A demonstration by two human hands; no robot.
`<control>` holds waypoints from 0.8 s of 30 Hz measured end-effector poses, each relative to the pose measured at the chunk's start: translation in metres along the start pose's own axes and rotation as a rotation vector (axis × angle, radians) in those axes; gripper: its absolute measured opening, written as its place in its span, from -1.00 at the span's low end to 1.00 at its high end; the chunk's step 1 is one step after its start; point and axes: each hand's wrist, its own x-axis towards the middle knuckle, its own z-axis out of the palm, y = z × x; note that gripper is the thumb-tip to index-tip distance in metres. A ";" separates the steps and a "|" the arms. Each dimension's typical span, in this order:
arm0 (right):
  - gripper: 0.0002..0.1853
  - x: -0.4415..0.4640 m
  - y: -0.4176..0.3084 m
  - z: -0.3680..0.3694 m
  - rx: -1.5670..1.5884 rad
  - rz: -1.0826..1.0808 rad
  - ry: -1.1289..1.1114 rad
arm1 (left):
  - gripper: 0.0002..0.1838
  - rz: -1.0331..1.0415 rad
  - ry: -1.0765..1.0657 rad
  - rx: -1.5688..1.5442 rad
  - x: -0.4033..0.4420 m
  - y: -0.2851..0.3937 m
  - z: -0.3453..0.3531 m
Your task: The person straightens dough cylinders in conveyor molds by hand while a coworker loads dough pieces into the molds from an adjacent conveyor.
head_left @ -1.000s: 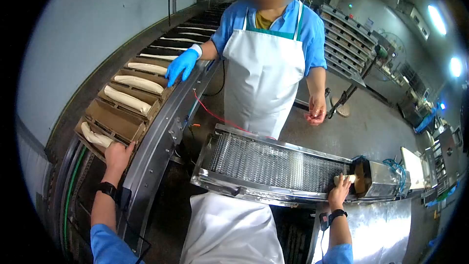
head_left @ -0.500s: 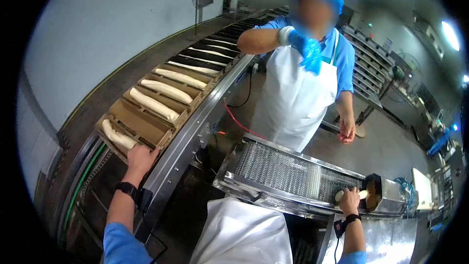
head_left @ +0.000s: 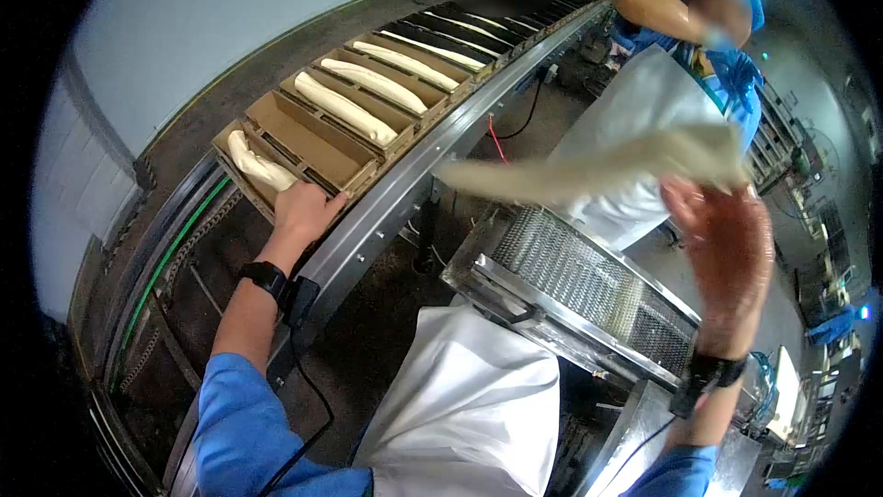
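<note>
My left hand (head_left: 305, 212) is closed at the near end of a pale dough strip (head_left: 256, 164) in the nearest compartment of a brown baking tray (head_left: 324, 143). Its thumb rests along the tray's edge, and the fingertips are partly hidden. The compartment beside that strip shows a bare bottom. Raised over the mesh conveyor, my right hand (head_left: 722, 258) grips one end of a long dough strip (head_left: 589, 171). Both this hand and its strip are smeared by motion, and the strip stretches out to the left through the air.
Farther along the metal-edged line (head_left: 405, 166), more trays hold single dough strips (head_left: 375, 83). A mesh conveyor (head_left: 589, 272) stands ahead of me. Across it is a co-worker in a white apron (head_left: 602, 157) with a blue glove (head_left: 734, 74) raised.
My right hand has lifted a dough piece from the mesh conveyor's right end, now a long strip in the air. My left hand stays at the tray. The view has shifted.
</note>
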 end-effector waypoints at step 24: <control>-0.26 -0.205 -0.125 -0.145 0.010 -0.674 0.737 | -0.55 -0.252 0.359 -0.261 -0.045 -0.060 0.006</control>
